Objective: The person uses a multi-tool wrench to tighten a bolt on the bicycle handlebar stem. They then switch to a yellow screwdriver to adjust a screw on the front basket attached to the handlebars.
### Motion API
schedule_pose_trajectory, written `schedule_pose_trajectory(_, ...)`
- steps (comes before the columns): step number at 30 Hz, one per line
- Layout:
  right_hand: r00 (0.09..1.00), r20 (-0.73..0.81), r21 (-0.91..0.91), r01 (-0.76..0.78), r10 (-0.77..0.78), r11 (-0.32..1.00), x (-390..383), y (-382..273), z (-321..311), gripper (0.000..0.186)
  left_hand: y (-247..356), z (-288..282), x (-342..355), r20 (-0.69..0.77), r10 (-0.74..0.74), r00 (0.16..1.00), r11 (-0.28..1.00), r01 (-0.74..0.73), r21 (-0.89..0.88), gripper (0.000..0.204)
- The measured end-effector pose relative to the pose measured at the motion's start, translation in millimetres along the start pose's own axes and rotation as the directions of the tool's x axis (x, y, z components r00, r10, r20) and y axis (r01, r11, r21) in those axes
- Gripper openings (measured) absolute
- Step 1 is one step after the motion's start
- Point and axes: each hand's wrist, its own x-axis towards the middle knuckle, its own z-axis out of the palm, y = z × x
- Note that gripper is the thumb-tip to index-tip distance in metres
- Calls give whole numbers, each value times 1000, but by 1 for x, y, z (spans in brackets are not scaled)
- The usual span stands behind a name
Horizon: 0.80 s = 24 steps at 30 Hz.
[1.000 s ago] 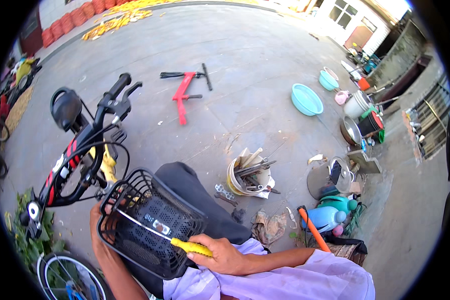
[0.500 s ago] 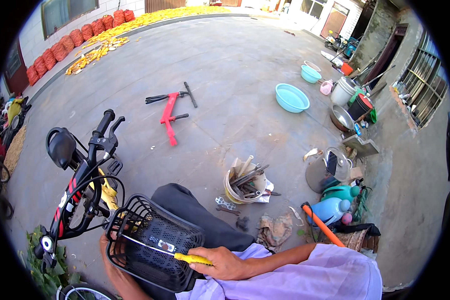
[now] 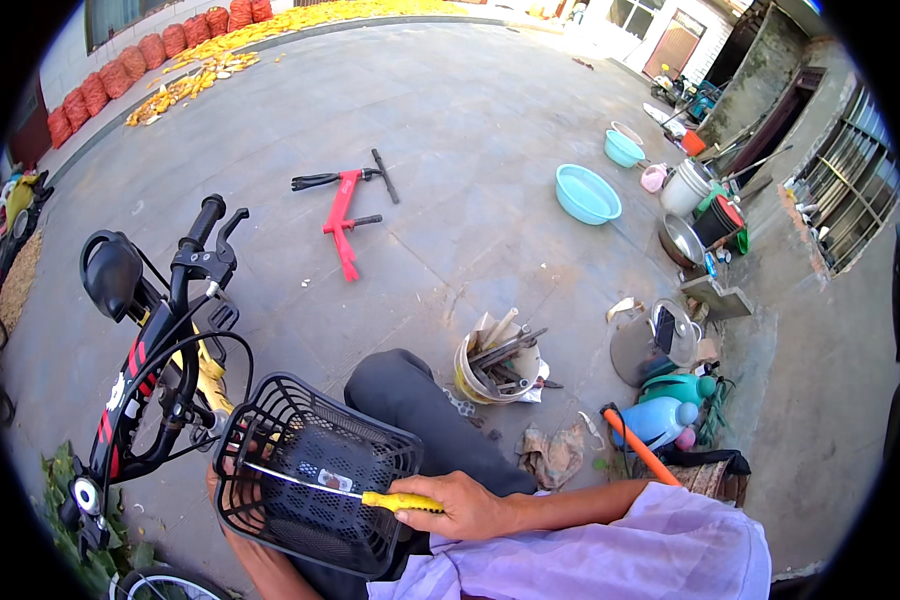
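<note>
My right hand [image 3: 458,507] is closed around the yellow handle of a long screwdriver [image 3: 402,501]. Its thin metal shaft crosses the inside of a black plastic bicycle basket [image 3: 382,445], with the tip at the wall nearest the bike. Behind and under that wall is my left hand [image 3: 214,482]; the mesh hides most of its fingers, so its grip cannot be made out. A small whitish metal plate [image 3: 334,481] shows at the basket's bottom. The basket sits against the front of a black and red bicycle [image 3: 148,370], beside my dark-trousered knee.
A bucket of tools [image 3: 467,385] stands beyond my knee, with a crumpled rag [image 3: 552,457] nearby. A red frame part [image 3: 339,220] lies on the concrete ahead. Jugs [image 3: 655,422], a metal pot [image 3: 638,350] and basins [image 3: 587,195] line the right side. Corn [image 3: 205,85] is spread far left.
My right hand, the screwdriver and the basket have shifted slightly right in the view. My knee has also moved right and up, now partly covering the wrenches beside the bucket.
</note>
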Motion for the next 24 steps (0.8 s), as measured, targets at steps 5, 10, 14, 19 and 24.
schedule_pose_trajectory(5, 1000, 7, -50, 28, -28, 998, 25, 9, 3, 33, 1, -22, -1, -54, 19, 998, 999, -17, 29, 32)
schedule_pose_trajectory(10, 993, -105, -101, -58, 47, 993, 24, 4, 17, 31, 7, -3, 1, -28, 60, 998, 998, -60, -2, 26)
schedule_pose_trajectory(14, 958, -229, -307, 98, -173, 947, 17, 9, 32, 34, 7, -7, 3, 31, 65, 997, 998, -64, -15, 15)
schedule_pose_trajectory(19, 977, -135, -303, 119, -166, 946, 15, 4, 33, 39, 1, -14, 2, 42, 66, 997, 997, -64, -44, 19)
schedule_pose_trajectory(24, 985, -118, -181, 101, -123, 978, 14, 8, 36, 40, -3, -16, 6, 45, 95, 994, 995, -94, -19, 20)
